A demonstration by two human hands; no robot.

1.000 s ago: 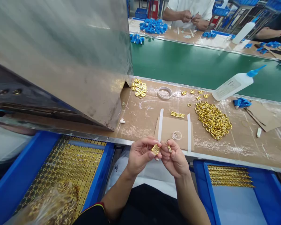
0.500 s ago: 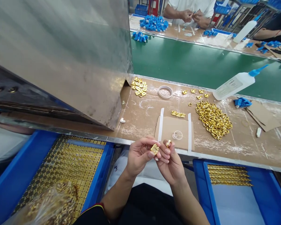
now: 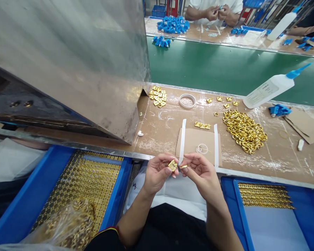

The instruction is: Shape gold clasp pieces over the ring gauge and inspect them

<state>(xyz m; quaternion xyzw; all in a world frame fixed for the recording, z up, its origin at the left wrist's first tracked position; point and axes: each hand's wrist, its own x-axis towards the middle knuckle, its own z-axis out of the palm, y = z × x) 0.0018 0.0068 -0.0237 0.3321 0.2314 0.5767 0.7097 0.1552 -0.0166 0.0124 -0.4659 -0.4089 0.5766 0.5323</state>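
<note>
Between its thumb and fingers, my left hand point(image 3: 157, 173) pinches a square gold piece point(image 3: 172, 165). Close beside it on the right, my right hand point(image 3: 200, 174) grips a small gold ring point(image 3: 183, 167), seen nearly edge-on. Both hands are above the bench's front edge. Just behind them lies a cardboard pad point(image 3: 199, 137) held by white tape strips, with thin clear loops point(image 3: 202, 149) on it. A short row of gold pieces point(image 3: 202, 125) sits at the pad's far edge. Right of the pad is a heap of gold rings point(image 3: 243, 130).
A large metal housing point(image 3: 94, 69) fills the left. Blue trays with gold chain pieces point(image 3: 78, 181) and gold strips point(image 3: 264, 195) flank my lap. A tape roll point(image 3: 187, 100) and a white bottle point(image 3: 268, 91) stand on the bench. Across the green belt point(image 3: 199, 62), a person's hands point(image 3: 218, 13) work.
My right hand has turned, its fingers more spread, and the ring now lies flatter near the square piece. The view has shifted slightly, moving the bench items rightward.
</note>
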